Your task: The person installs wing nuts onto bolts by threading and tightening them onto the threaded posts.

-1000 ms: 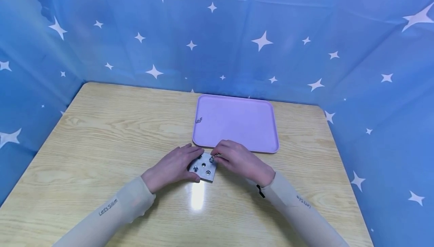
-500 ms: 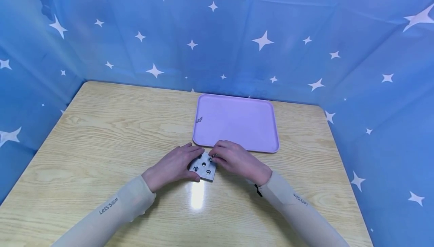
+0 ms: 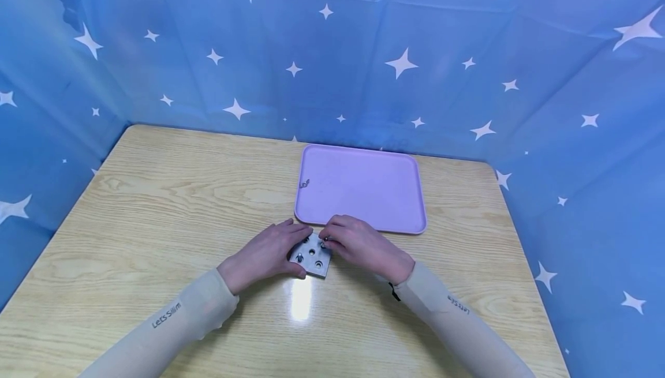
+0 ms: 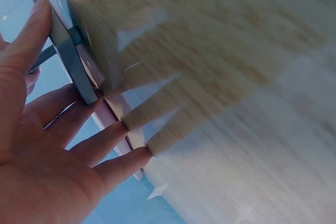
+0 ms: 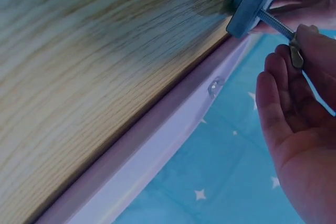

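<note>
Both hands are at work over the wooden table (image 3: 171, 216), and the action is all around the square metal plate (image 3: 312, 253), right in front of the person, just on the near side of the purple tray (image 3: 363, 187). The left hand (image 3: 266, 254) has the plate gripped by its edges — thumb at one side, fingertips at the other, the remaining fingers spread out, as the left wrist view shows. Two bolts rise from the plate: the near-left bolt (image 3: 299, 258) stands untouched, while the far-right bolt (image 5: 276, 24) reaches up to the right hand (image 3: 358, 245). And there's the grip — thumb and fingers pinching a small wing nut (image 5: 296, 56) at that bolt's threaded end! One hole sits in the plate's middle, with more toward its corners. A dark stub (image 4: 76, 35) shows on the plate's table side. On the tray's left edge sits a small dark detail (image 3: 304, 183), too tiny to make out. Pale lettered sleeves cover both arms, and behind it all hangs a blue cloth (image 3: 332, 37) scattered with white stars.
</note>
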`<state>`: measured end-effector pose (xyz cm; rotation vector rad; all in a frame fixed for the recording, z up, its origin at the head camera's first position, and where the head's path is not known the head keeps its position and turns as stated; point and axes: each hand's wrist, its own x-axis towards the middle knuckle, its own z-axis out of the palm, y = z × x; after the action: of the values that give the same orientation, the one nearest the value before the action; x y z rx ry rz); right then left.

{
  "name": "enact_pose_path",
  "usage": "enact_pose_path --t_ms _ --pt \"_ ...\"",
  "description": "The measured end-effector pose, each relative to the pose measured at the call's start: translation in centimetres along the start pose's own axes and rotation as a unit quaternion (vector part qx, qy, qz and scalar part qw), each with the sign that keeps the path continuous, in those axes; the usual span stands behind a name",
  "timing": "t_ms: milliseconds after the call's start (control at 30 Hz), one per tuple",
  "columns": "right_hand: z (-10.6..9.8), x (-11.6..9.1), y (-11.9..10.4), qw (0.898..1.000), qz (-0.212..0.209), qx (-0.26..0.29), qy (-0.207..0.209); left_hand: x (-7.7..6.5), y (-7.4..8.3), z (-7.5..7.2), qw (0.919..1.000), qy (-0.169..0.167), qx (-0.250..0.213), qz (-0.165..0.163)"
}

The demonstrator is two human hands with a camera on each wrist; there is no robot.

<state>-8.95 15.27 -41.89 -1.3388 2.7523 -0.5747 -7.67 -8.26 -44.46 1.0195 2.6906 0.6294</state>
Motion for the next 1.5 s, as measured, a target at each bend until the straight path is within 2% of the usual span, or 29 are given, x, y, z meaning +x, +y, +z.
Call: enact_pose_path --t_ms 133,333,633,767,900,1133,1333,1500 --pt "0.1 0.1 -0.1 1.0 0.004 -0.024 0.005 0.0 0.1 0.0 1.0 -0.004 0.002 -0.005" --pt "0.3 0.3 -0.5 0.998 0.033 -0.055 0.019 0.0 0.1 0.1 0.9999 -0.008 0.001 -0.01" --pt "1.8 0.2 -1.3 0.987 0.083 -0.111 0.079 0.0 0.1 0.0 1.0 0.0 0.004 -0.006" --pt "2.3 0.0 -1.7 0.984 0.119 -0.096 0.093 0.0 0.1 0.1 1.0 0.001 0.002 -0.006" --pt "2.4 -0.2 -1.9 0.984 0.142 -0.062 0.084 0.0 0.1 0.0 1.0 0.0 0.0 -0.009" --pt "1.5 -0.4 -2.1 0.988 0.138 -0.01 0.062 0.0 0.0 0.2 0.9999 0.01 0.005 0.005" --pt "1.3 -0.3 -2.1 0.989 0.141 -0.019 0.048 0.0 0.0 0.2 1.0 0.006 0.002 0.003" --pt "1.8 -0.4 -2.1 0.987 0.131 -0.065 0.073 0.0 0.0 0.2 1.0 0.008 0.003 0.004"
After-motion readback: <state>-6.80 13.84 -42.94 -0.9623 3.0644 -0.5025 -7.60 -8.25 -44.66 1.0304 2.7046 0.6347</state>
